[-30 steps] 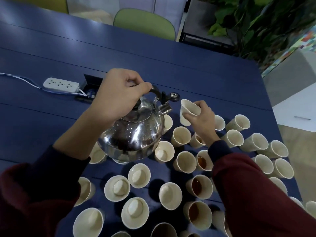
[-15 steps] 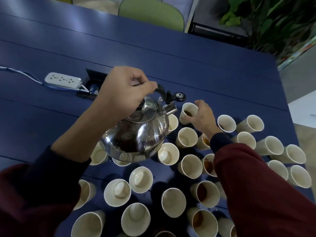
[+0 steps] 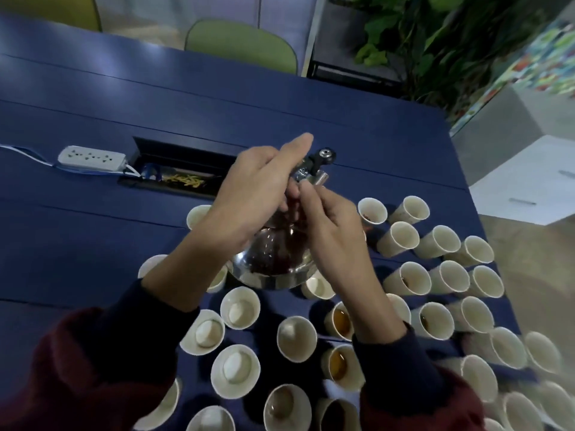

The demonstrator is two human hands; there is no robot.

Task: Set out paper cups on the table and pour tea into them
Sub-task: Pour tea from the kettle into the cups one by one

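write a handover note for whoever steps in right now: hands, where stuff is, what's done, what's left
Left hand: grips the kettle by its top handle, over the cups.
Right hand: fingertips at the kettle's top; whether they hold anything is hidden.
Paper cups stand upright, crowded on the blue table.
Done: several near the right forearm hold tea, such as this filled cup.
Left: many are dry, like this empty cup; pour those.
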